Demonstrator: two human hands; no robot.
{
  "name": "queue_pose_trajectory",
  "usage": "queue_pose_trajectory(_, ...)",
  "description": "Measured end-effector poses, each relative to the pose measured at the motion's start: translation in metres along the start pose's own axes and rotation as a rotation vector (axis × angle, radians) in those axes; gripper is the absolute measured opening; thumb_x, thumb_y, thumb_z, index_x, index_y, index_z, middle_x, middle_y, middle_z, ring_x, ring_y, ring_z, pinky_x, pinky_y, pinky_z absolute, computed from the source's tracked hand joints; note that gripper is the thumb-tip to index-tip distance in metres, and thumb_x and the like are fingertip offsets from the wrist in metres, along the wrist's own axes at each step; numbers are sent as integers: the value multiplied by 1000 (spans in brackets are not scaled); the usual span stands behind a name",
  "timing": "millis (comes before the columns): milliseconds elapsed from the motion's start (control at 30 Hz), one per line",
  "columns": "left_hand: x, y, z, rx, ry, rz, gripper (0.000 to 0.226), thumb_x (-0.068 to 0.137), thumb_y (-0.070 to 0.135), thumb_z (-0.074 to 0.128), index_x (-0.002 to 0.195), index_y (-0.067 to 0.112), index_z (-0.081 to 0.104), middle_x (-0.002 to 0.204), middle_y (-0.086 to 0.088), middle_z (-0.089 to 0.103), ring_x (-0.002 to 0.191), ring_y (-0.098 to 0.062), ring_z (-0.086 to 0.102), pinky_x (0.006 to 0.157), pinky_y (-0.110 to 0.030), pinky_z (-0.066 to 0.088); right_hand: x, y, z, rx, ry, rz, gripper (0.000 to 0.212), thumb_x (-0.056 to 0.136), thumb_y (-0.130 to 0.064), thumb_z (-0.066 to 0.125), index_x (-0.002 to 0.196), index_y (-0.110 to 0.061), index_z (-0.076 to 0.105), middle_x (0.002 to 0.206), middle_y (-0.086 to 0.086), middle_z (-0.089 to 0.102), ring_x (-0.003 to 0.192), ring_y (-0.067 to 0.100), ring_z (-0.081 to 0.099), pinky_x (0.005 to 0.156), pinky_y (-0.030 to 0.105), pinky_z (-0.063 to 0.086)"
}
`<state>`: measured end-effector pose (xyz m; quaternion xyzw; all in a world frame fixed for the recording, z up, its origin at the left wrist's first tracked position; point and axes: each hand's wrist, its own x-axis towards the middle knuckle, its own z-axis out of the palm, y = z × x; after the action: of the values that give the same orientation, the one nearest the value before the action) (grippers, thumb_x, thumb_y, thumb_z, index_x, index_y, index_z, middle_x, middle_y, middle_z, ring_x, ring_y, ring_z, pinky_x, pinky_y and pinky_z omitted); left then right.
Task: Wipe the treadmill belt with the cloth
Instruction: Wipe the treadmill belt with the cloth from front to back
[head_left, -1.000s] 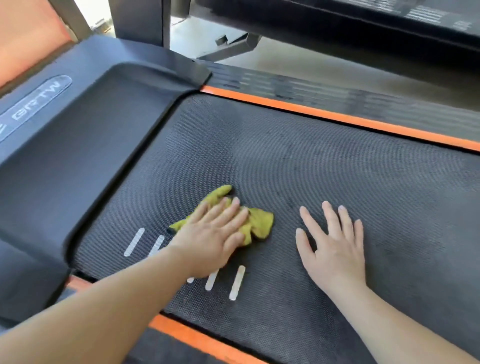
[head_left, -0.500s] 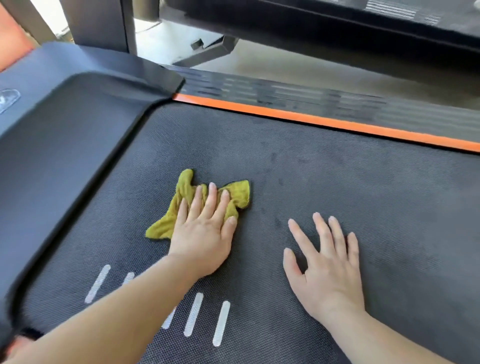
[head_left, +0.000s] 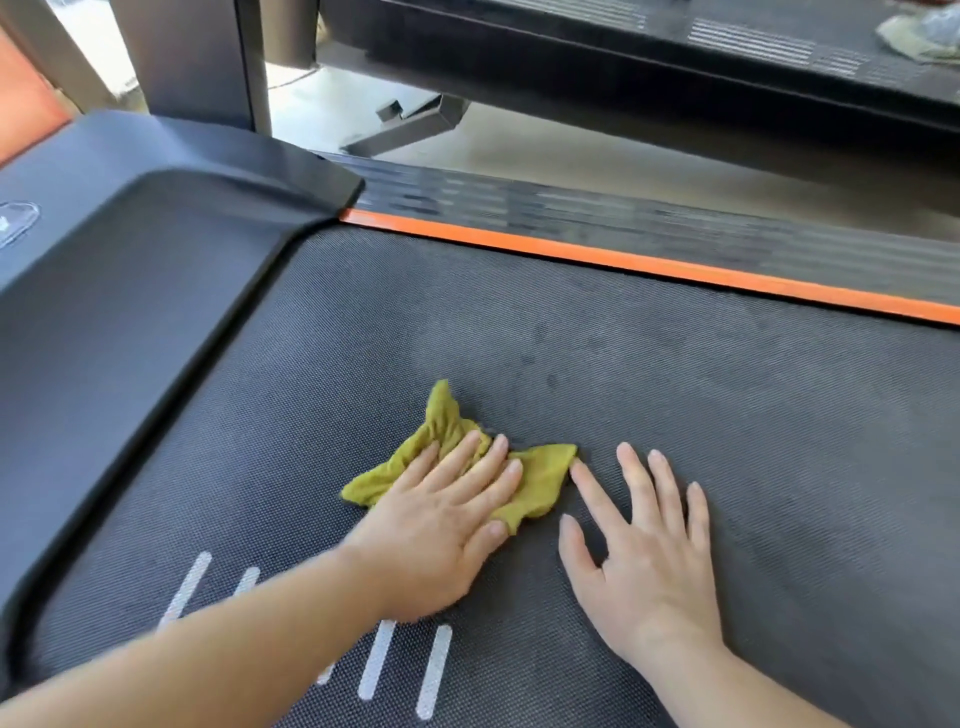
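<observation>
Head view, cloth (head_left: 540, 483) slid beside right hand (head_left: 649, 561)

The yellow-green cloth (head_left: 540, 483) lies crumpled on the dark, textured treadmill belt (head_left: 675, 374), pressed flat under the left hand's (head_left: 441, 525) straight fingers. 3 corners poke out: beyond the fingertips, left of the knuckles, and past the thumb side. White stripes (head_left: 376, 660) mark the belt beside the wrist.

Both hands flat, palms down.
Left hand (head_left: 441, 535), forearm in from 8 o'clock, fingers straight toward 1 o'clock; right hand (head_left: 644, 558), forearm from 5 o'clock, fingers spread toward 12 o'clock.
</observation>
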<state>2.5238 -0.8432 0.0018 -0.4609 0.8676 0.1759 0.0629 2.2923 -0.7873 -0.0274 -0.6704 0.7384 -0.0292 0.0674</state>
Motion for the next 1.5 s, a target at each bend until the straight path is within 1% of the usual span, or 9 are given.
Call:
queue_pose_trajectory(200, 26, -38, -11, -15, 134, -489, 64, 105, 55, 4, 163, 31, -9, 169, 9, -22, 156, -18, -22, 127, -46, -10, -2, 0, -1, 9, -10, -11, 61, 98, -71, 17, 157, -56, 14, 173, -2, 10, 160, 23, -4, 127, 57, 3)
queue_pose_trajectory(400, -7, -16, -8, 17, -11, 33, 62, 102, 60, -2, 159, 43, -18, 163, 20, -30, 151, -9, -32, 123, -37, -21, 0, -2, -1, 11, 16, -7, 61, 97, -68, 27, 156, -52, 30, 170, 1, 24, 159, 27, 10, 126, 59, 11)
queue_pose_trajectory(567, 29, -47, -11, 2, 148, -544, 67, 101, 57, -2, 163, 33, -9, 169, 12, -21, 157, -18, -20, 127, -46, -9, -3, 0, 0, 16, 5, -12, 61, 98, -71, 19, 157, -56, 17, 173, -2, 12, 160, 22, -3, 127, 57, 3)
queue_pose_trajectory(767, 18, -29, -12, 10, -7, 53, 70, 91, 65, -19, 158, 44, -18, 163, 23, -29, 152, -8, -30, 124, -39, -19, 0, -1, -1, 5, 17, -4, 61, 97, -68, 30, 156, -54, 28, 170, 1, 23, 159, 25, 9, 126, 58, 10)
queue_pose_trajectory(933, 48, -37, -16, -12, 112, -450, 65, 104, 56, 3, 163, 33, -10, 168, 13, -23, 156, -16, -23, 126, -47, -13, -2, -2, -5, 14, -2, -10, 62, 98, -70, 19, 158, -56, 15, 173, -2, 12, 160, 22, -3, 127, 57, 3)
queue_pose_trajectory(1100, 25, -4, -8, 0, -16, 24, 65, 99, 60, -7, 161, 40, -14, 165, 21, -27, 152, -11, -30, 125, -43, -17, 0, -2, -3, -6, 14, -2, 62, 97, -68, 25, 156, -51, 32, 171, 1, 22, 159, 26, 8, 126, 59, 10)
queue_pose_trajectory(1267, 48, 5, -8, 4, 116, -305, 64, 103, 55, 0, 163, 34, -8, 170, 15, -19, 155, -14, -24, 127, -48, -10, -1, -2, -2, -8, 3, -5, 63, 97, -68, 22, 158, -54, 23, 172, -1, 17, 160, 24, 2, 127, 58, 6)
queue_pose_trajectory(1400, 16, 47, 6, -1, 18, 46, 61, 107, 51, 8, 164, 33, -9, 168, 17, -20, 152, -11, -30, 126, -45, -15, 0, 0, 2, -15, 27, -10, 65, 92, -65, 36, 151, -41, 47, 169, 3, 27, 158, 28, 14, 125, 61, 15)
queue_pose_trajectory(1500, 35, -10, -13, 94, 37, 60, 63, 102, 55, 0, 163, 39, -4, 168, 21, -15, 155, -8, -18, 126, -40, -11, 0, 0, 1, -20, 24, -5, 63, 96, -68, 29, 155, -48, 36, 171, 0, 21, 159, 25, 7, 126, 59, 10)
